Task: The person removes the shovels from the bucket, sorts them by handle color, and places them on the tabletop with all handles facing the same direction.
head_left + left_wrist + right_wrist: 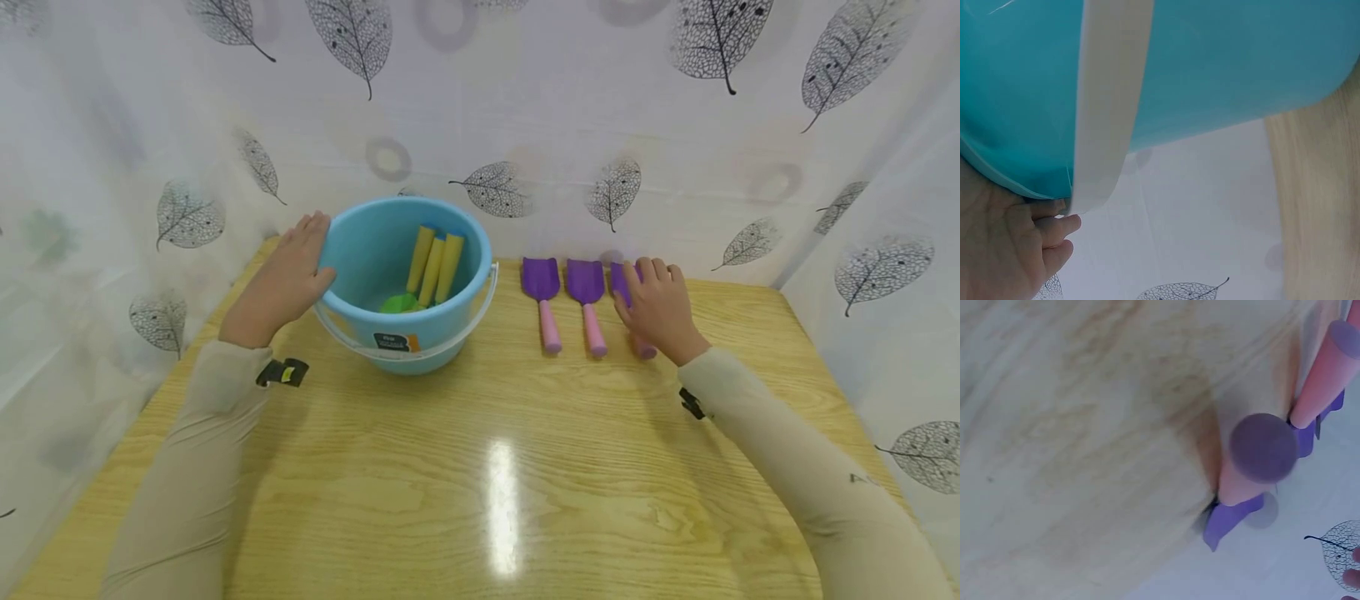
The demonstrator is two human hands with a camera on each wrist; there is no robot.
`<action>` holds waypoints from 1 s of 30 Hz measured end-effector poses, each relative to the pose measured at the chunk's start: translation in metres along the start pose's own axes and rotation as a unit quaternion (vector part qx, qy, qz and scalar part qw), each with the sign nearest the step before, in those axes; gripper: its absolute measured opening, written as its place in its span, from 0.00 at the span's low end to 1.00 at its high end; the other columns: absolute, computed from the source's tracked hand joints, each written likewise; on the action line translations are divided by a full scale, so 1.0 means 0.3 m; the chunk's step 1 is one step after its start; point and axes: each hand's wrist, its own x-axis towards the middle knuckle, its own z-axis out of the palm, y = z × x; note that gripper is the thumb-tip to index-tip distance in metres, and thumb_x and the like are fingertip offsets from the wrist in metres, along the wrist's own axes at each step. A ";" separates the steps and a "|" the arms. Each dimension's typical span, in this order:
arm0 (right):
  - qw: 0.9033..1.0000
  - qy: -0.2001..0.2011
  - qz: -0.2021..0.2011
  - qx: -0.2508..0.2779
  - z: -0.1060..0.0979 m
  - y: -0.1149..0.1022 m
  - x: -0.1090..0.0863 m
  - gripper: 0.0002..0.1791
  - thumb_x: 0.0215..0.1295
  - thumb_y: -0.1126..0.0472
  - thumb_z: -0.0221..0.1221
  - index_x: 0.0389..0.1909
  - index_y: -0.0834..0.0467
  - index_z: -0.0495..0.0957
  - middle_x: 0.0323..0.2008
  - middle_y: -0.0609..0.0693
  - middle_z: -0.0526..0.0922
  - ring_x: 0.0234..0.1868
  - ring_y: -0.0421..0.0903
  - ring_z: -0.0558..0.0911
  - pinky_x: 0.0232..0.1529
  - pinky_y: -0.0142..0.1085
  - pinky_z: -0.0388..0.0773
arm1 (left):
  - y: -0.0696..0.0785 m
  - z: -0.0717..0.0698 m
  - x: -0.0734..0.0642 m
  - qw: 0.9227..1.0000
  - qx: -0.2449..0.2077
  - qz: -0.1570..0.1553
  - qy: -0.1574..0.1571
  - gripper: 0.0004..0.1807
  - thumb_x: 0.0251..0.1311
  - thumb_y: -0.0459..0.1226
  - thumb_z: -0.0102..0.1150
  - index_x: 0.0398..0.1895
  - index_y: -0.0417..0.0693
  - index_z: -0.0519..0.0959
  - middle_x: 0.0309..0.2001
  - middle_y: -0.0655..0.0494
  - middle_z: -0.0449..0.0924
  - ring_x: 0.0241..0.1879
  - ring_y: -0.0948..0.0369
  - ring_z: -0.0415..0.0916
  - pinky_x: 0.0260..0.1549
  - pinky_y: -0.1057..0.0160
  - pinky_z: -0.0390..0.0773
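Note:
My left hand (281,275) rests against the left rim of a light blue bucket (408,337), fingers fairly straight along its outside and thumb at the edge. Close up in the left wrist view, those fingers (1054,231) touch the rim beside the white handle (1110,106). Over the rightmost toy shovel (643,346) hovers my right hand (660,308), partly hiding its purple blade. Only fingertips (1352,578) show at the edge of the right wrist view, apart from that shovel's pink handle (1264,450). Two more shovels, a middle one (588,296) and a left one (543,292), lie alongside.
Inside the bucket are several yellow sticks (433,267) and a green piece (397,303). The wooden table (420,467) ends against a white leaf-patterned curtain (540,108), which also hangs at both sides.

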 end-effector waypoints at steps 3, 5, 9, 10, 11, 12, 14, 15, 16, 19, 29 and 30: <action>0.999 0.025 -0.020 0.005 -0.012 -0.007 0.030 0.22 0.59 0.52 0.48 0.45 0.66 0.72 0.36 0.64 0.75 0.37 0.63 0.75 0.34 0.53 0.72 | 0.002 -0.002 0.000 1.000 0.000 0.000 -0.001 0.37 0.66 0.38 0.35 0.73 0.31 0.37 0.74 0.34 0.35 0.74 0.40 0.33 0.72 0.42 0.37; 0.999 0.041 -0.033 0.011 -0.024 -0.015 0.053 0.21 0.57 0.53 0.52 0.44 0.66 0.73 0.36 0.64 0.75 0.37 0.63 0.75 0.35 0.54 0.72 | 0.004 -0.003 -0.001 1.000 0.001 0.000 -0.002 0.37 0.66 0.38 0.35 0.72 0.31 0.37 0.74 0.34 0.35 0.73 0.39 0.33 0.72 0.42 0.37; 0.997 0.054 -0.051 0.011 -0.051 -0.033 0.100 0.19 0.57 0.56 0.53 0.44 0.67 0.73 0.36 0.64 0.76 0.37 0.62 0.76 0.36 0.54 0.73 | 0.007 -0.005 -0.001 1.000 0.003 -0.003 -0.004 0.37 0.66 0.38 0.35 0.72 0.31 0.36 0.74 0.33 0.35 0.73 0.39 0.33 0.72 0.42 0.37; 0.997 0.055 -0.054 0.012 -0.057 -0.038 0.112 0.19 0.58 0.57 0.52 0.44 0.67 0.74 0.37 0.65 0.77 0.38 0.63 0.76 0.37 0.54 0.73 | 0.007 -0.005 -0.001 1.000 0.004 -0.003 -0.004 0.37 0.66 0.38 0.35 0.72 0.31 0.36 0.74 0.33 0.35 0.73 0.39 0.33 0.72 0.42 0.37; 0.997 0.056 -0.057 0.013 -0.062 -0.042 0.123 0.20 0.59 0.56 0.50 0.45 0.67 0.74 0.37 0.65 0.77 0.38 0.63 0.76 0.37 0.54 0.73 | 0.007 -0.004 -0.001 1.000 0.004 -0.003 -0.003 0.37 0.66 0.38 0.35 0.72 0.31 0.37 0.74 0.33 0.35 0.73 0.39 0.33 0.72 0.42 0.37; 0.997 0.056 -0.059 0.014 -0.067 -0.046 0.134 0.20 0.59 0.56 0.48 0.45 0.67 0.73 0.38 0.65 0.78 0.38 0.63 0.76 0.37 0.54 0.73 | 0.006 -0.004 0.000 1.000 0.004 -0.003 -0.003 0.37 0.66 0.38 0.35 0.72 0.31 0.37 0.74 0.33 0.36 0.73 0.39 0.33 0.72 0.42 0.38; 0.996 0.059 -0.065 0.016 -0.077 -0.054 0.155 0.21 0.60 0.55 0.48 0.45 0.68 0.73 0.38 0.65 0.78 0.39 0.62 0.77 0.38 0.54 0.73 | 0.005 -0.002 0.001 1.000 0.005 -0.001 0.000 0.37 0.66 0.38 0.35 0.72 0.31 0.37 0.74 0.33 0.36 0.73 0.39 0.34 0.72 0.42 0.38; 0.996 0.061 -0.067 0.017 -0.082 -0.058 0.164 0.21 0.59 0.55 0.49 0.45 0.68 0.73 0.38 0.65 0.78 0.39 0.62 0.77 0.39 0.54 0.74 | 0.005 -0.002 0.001 1.000 0.005 0.000 0.000 0.37 0.66 0.38 0.35 0.72 0.31 0.37 0.74 0.33 0.36 0.73 0.39 0.34 0.72 0.42 0.38; 0.996 0.061 -0.070 0.018 -0.087 -0.062 0.174 0.21 0.58 0.55 0.51 0.45 0.68 0.73 0.39 0.65 0.79 0.39 0.62 0.77 0.39 0.54 0.74 | 0.004 -0.001 0.001 1.000 0.005 0.000 0.001 0.37 0.66 0.38 0.35 0.72 0.31 0.37 0.74 0.33 0.36 0.73 0.39 0.34 0.72 0.42 0.38; 0.995 0.056 -0.079 0.019 -0.108 -0.075 0.203 0.22 0.56 0.54 0.55 0.46 0.67 0.72 0.40 0.65 0.79 0.41 0.62 0.77 0.42 0.55 0.74 | 0.005 0.000 0.001 1.000 0.005 -0.001 0.001 0.37 0.66 0.38 0.35 0.72 0.31 0.37 0.74 0.33 0.36 0.73 0.39 0.34 0.72 0.41 0.38; 0.991 0.074 -0.104 0.035 -0.174 -0.113 0.310 0.23 0.54 0.53 0.58 0.47 0.65 0.72 0.40 0.63 0.78 0.42 0.61 0.77 0.44 0.54 0.73 | 0.007 -0.001 0.001 1.000 0.011 -0.002 0.001 0.37 0.66 0.38 0.35 0.72 0.30 0.37 0.73 0.32 0.37 0.73 0.39 0.34 0.72 0.41 0.38; 0.991 0.075 -0.105 0.036 -0.181 -0.118 0.320 0.23 0.54 0.54 0.58 0.47 0.65 0.72 0.40 0.63 0.78 0.42 0.61 0.77 0.44 0.54 0.73 | 0.007 -0.001 0.002 1.000 0.011 -0.002 0.001 0.37 0.66 0.38 0.35 0.72 0.30 0.37 0.73 0.32 0.37 0.73 0.39 0.34 0.72 0.41 0.38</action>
